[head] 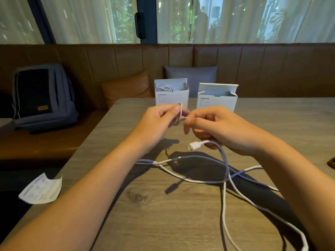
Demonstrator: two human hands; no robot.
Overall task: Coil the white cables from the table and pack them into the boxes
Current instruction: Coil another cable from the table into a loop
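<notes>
- Behind the wooden counter runs a brown bench seat with a backpack on the far left, and a paper leaflet lies at the left edge of the counter.
- Left hand pinches a small strap that stands almost upright.
- Left box is open, with a coiled cable inside.
- Right hand is closed on the white cable; its plug points left, and the loose cable lies across the counter toward the near right.
- Right box stands open just beside the first one.
</notes>
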